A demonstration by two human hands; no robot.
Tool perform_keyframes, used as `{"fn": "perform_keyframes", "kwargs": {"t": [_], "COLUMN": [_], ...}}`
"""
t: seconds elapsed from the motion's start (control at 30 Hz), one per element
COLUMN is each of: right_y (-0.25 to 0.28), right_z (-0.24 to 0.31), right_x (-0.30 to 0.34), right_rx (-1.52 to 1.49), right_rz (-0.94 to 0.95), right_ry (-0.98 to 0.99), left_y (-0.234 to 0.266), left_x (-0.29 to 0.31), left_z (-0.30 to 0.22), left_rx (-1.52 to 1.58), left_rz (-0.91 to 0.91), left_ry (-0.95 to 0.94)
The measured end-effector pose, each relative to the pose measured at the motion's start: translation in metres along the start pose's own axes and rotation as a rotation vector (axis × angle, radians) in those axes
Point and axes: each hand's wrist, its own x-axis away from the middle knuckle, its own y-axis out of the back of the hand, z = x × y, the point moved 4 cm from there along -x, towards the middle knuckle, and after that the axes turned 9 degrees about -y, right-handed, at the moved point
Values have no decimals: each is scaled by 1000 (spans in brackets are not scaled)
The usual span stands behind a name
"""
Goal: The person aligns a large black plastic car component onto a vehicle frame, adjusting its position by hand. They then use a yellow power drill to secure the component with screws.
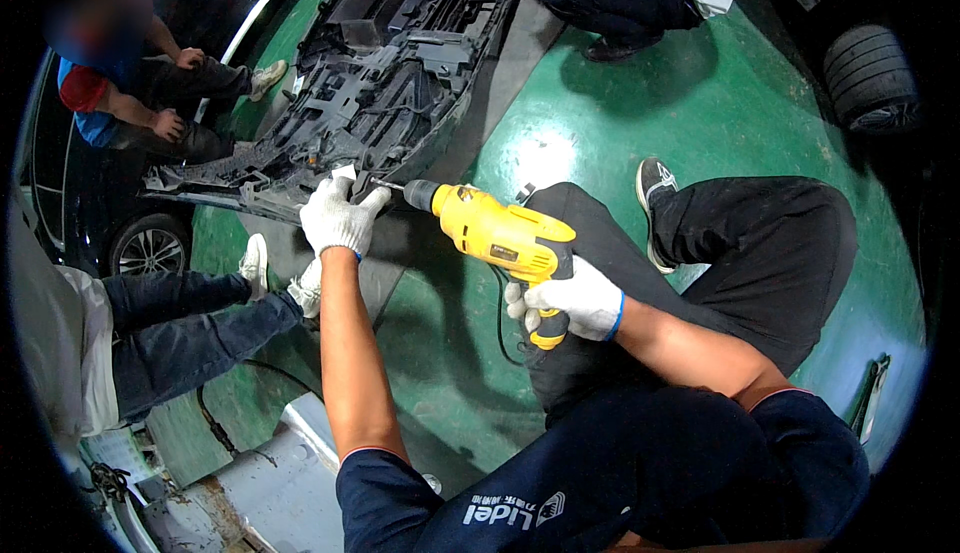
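Observation:
My right hand (585, 301), in a white knit glove with a blue cuff, is wrapped around the handle of a yellow and black power drill (508, 236). The drill's bit points left at the near edge of a large black car bumper (365, 118), which lies with its ribbed inner side up. My left hand (338, 221), gloved alike, grips that edge beside the bit, thumb toward the bit's tip. A small white piece (344, 173) shows just beyond its fingers; whether they hold it I cannot make out. The exact contact of the bit is hidden.
A person in blue and red (105, 93) sits at the left by a dark car. Another person's jeans-clad legs (190, 328) stretch in from the left, and a third person (640, 3) squats at the far right. A tyre (870, 78) and a black cord (500, 323) are also there.

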Motion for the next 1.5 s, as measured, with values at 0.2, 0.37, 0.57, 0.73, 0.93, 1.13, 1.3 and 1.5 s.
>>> {"fn": "perform_keyframes", "kwargs": {"t": [0.2,0.37,0.57,0.73,0.93,1.13,1.3,1.5], "right_y": [-1,3,10,1,-4,6,9,10], "right_z": [0,3,-4,6,8,10,9,12], "right_x": [1,-1,-6,1,7,21,24,29], "right_rx": [-81,-38,19,-8,-87,-162,-206,-142], "right_rz": [2,8,-17,-1,40,56,121,114], "right_ry": [6,30,-40,13,11,11,-54,-104], "left_y": [7,3,2,1,2,9,18,54], "left_x": [-2,-2,-2,-2,-1,2,11,10], "left_z": [-6,-1,1,1,4,-5,8,-10], "left_rx": [80,62,28,20,38,117,283,507], "left_rz": [29,59,28,17,44,27,-160,-123], "left_ry": [27,31,-4,2,-9,-18,-284,-568]}}
